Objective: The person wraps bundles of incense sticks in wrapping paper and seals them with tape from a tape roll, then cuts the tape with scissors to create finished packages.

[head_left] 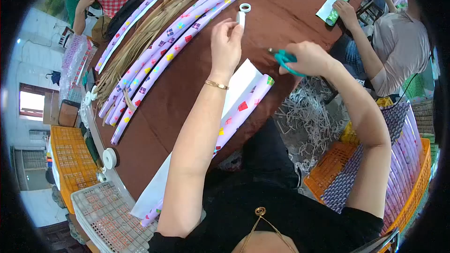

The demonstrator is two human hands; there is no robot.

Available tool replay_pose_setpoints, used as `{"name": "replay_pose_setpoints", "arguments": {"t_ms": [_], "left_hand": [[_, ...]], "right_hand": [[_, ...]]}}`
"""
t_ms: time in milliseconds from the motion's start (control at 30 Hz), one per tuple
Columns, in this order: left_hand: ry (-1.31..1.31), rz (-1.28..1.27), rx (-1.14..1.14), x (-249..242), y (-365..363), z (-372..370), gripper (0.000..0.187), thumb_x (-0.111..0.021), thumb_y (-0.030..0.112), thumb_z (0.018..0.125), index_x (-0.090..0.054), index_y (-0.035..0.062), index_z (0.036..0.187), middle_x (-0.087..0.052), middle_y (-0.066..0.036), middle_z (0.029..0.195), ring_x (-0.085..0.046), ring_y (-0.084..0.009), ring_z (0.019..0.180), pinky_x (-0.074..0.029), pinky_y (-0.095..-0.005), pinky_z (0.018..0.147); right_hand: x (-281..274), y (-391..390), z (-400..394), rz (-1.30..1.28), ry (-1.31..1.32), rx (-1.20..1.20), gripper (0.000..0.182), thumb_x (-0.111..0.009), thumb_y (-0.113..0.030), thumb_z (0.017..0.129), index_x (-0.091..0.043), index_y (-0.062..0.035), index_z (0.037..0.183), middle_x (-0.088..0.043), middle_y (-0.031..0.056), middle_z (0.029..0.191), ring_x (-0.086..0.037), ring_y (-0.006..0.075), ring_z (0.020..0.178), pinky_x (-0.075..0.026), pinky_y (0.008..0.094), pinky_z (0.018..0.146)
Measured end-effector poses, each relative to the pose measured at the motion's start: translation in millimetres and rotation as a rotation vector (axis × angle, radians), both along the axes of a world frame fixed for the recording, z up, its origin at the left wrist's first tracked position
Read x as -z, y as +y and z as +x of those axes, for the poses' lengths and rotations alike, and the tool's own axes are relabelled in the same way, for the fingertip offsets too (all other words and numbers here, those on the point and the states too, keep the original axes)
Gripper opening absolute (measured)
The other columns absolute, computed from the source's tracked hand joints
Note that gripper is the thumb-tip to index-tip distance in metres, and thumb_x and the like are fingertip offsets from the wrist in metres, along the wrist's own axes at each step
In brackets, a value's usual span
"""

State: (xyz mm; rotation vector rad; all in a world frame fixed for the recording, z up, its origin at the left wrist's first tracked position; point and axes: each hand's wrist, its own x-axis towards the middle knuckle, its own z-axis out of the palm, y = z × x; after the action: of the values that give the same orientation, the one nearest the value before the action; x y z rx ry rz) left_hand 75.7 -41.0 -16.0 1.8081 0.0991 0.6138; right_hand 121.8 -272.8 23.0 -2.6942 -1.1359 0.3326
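Observation:
My left hand (227,42) is closed in a pinch on a white roll of tape (241,18), seen edge-on above the brown cloth. Just beyond it, a second white tape roll (244,7) lies flat on the cloth. My right hand (311,58) grips scissors (287,60) by their teal handles, over the table's edge; the blades are blurred. Below my hands lies a partly rolled sheet of lilac wrapping paper (242,107) with a colourful gift print, its white underside showing. My left forearm hides part of the sheet.
Several rolled lilac paper tubes (176,51) and dry brown strips (136,49) lie at left on the brown tablecloth (187,84). Across the right corner, a person's hand (346,14) rests on green rolled paper (344,0). Shredded strips (311,117) and an orange crate (424,159) are at right.

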Motion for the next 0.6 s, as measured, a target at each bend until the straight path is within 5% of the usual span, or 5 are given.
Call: {"name": "replay_pose_setpoints", "arguments": {"t_ms": [67,167,267,367,600], "left_hand": [[-0.062,0.359,-0.149,10.4,13.1,3.0,0.021,-0.065,0.018,0.088,-0.064,0.0012,0.101,-0.055,-0.021,0.123,-0.049,-0.0366,0.117,-0.038,-0.0460,0.100],[-0.090,0.576,-0.201,21.9,12.0,0.9,0.019,-0.067,0.017,0.087,-0.062,0.0019,0.099,-0.054,-0.020,0.124,-0.050,-0.0373,0.114,-0.039,-0.0468,0.099],[-0.063,0.595,-0.151,21.1,6.2,-2.6,0.019,-0.067,0.016,0.087,-0.061,0.0021,0.099,-0.052,-0.020,0.126,-0.049,-0.0383,0.116,-0.038,-0.0478,0.100],[-0.029,0.578,-0.045,11.0,0.4,-6.0,0.019,-0.067,0.016,0.087,-0.061,0.0025,0.099,-0.052,-0.020,0.127,-0.048,-0.0390,0.116,-0.038,-0.0481,0.100],[0.079,0.585,0.072,5.5,2.9,-7.8,0.023,-0.066,0.021,0.088,-0.065,0.0031,0.103,-0.056,-0.016,0.125,-0.051,-0.0354,0.117,-0.040,-0.0435,0.102]], "right_hand": [[6.5,0.7,17.3,-0.030,-0.102,0.055,0.043,-0.069,-0.044,0.077,-0.066,-0.0038,0.091,-0.069,0.0191,0.083,-0.068,0.0369,0.082,-0.054,0.0472,0.072],[20.2,4.7,47.8,-0.020,-0.273,0.156,0.039,-0.070,-0.037,0.075,-0.064,-0.0005,0.088,-0.068,0.0189,0.085,-0.068,0.0376,0.081,-0.055,0.0471,0.072],[21.3,24.4,63.8,0.070,-0.338,0.348,0.035,-0.065,-0.024,0.082,-0.058,-0.0050,0.111,-0.059,0.0196,0.111,-0.064,0.0398,0.094,-0.053,0.0470,0.079],[8.8,46.7,44.9,0.562,-0.245,0.023,0.048,-0.060,-0.010,0.083,-0.054,-0.0130,0.130,-0.056,0.0197,0.122,-0.059,0.0402,0.108,-0.051,0.0464,0.090],[17.9,58.4,31.8,0.651,-0.061,-0.262,0.021,-0.061,-0.006,0.084,-0.065,-0.0024,0.105,-0.063,0.0147,0.109,-0.063,0.0343,0.099,-0.051,0.0408,0.085]]}}
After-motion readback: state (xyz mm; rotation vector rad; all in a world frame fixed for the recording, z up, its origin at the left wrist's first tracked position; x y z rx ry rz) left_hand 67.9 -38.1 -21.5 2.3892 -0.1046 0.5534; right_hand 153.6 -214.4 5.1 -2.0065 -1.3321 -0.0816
